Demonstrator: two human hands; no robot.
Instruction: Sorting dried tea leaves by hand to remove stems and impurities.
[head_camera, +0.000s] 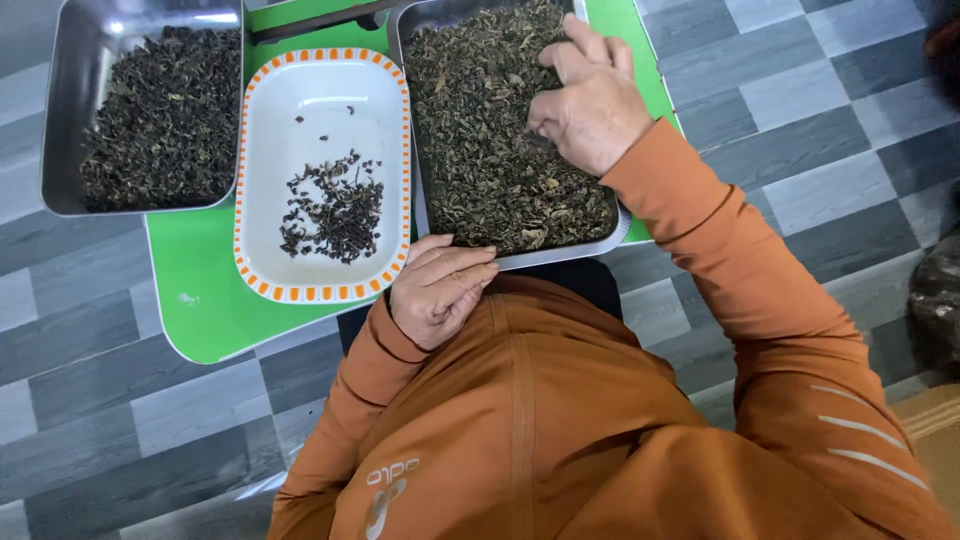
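Grey checkered floor tiles surround the green table (200, 300) at upper left of frame. My right hand (590, 100) rests in the rectangular steel tray of dried greenish leaves (480, 130) at top centre, fingers curled together, pinching leaves. My left hand (437, 290) grips that tray's near rim, fingers pressed together. Beside it sits the white orange-rimmed dish (320, 100) and another steel tray of darker leaves (150, 110).

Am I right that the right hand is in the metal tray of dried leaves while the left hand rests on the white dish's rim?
Not quite. The head view shows the left hand on the near rim of the metal tray, beside the white dish. The right hand is in the dried leaves.
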